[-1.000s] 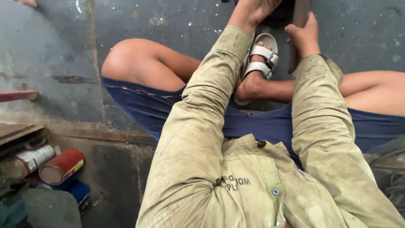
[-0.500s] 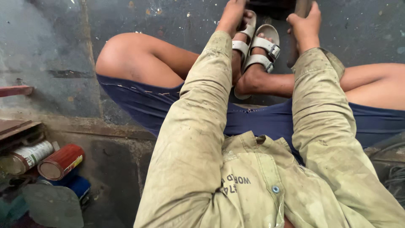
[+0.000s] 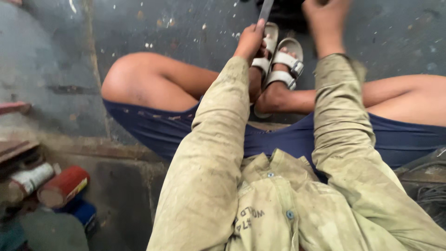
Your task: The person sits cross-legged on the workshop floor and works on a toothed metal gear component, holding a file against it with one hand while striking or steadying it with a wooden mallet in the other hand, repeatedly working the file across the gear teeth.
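As the view tips up, our left hand [image 3: 250,41] now grips a flat metal strip [image 3: 265,10]. Our right hand [image 3: 325,21] has shifted left on a dark object [image 3: 283,11]; its grip we cannot tell.

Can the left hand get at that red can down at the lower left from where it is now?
Probably not without letting go: the left hand is stretched forward, gripping a flat metal strip near the sandals, while the red can lies far back, low beside the person.

Red can [image 3: 62,186] beside white can [image 3: 30,179] — blue container [image 3: 83,213] below.
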